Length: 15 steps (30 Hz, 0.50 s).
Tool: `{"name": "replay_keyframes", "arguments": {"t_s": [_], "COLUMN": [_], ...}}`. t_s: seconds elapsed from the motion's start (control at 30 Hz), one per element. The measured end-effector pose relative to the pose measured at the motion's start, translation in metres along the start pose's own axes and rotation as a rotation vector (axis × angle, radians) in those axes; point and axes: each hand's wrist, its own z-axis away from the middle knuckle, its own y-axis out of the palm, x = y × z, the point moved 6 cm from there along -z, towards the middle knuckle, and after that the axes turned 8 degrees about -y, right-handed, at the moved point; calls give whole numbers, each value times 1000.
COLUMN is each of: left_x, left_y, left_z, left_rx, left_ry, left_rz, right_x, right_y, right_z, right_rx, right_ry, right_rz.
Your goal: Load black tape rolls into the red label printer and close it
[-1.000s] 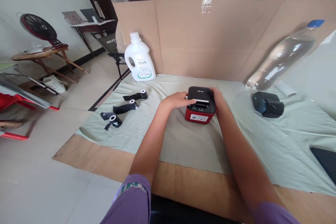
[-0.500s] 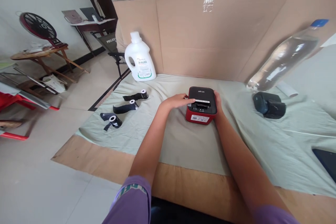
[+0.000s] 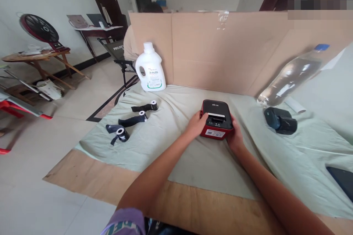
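Observation:
A small red and black label printer point(image 3: 217, 119) stands on the pale green cloth point(image 3: 171, 143) in the middle of the table. My left hand point(image 3: 197, 124) grips its left side, fingers curled against the casing. My right hand point(image 3: 234, 136) holds its right front corner, thumb on the edge of the black lid. Three black ribbon rolls with white cores point(image 3: 132, 120) lie to the left of the printer, apart from both hands.
A white detergent jug point(image 3: 150, 67) stands at the back left against a cardboard screen point(image 3: 220, 47). A clear water bottle point(image 3: 292, 75) leans at the right above a black device point(image 3: 280, 120). A dark flat object point(image 3: 342, 178) lies at the right edge. A fan and tables stand on the floor at left.
My left hand has slid off the printer's top to its left side, and my right hand has dropped to the front right corner. The camera has tilted up a little.

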Motion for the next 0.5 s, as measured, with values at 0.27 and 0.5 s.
{"name": "replay_keyframes", "arguments": {"t_s": [0.27, 0.5], "left_x": [21, 9], "left_y": [-37, -174], "left_z": [-1, -75], "left_rx": [-177, -434], "left_ry": [29, 131], "left_rz": [220, 286], "right_x": [11, 5], "right_y": [66, 201], "right_z": [6, -83], "right_rx": [289, 428], "right_ry": [-123, -331], "right_rz": [240, 201]}}
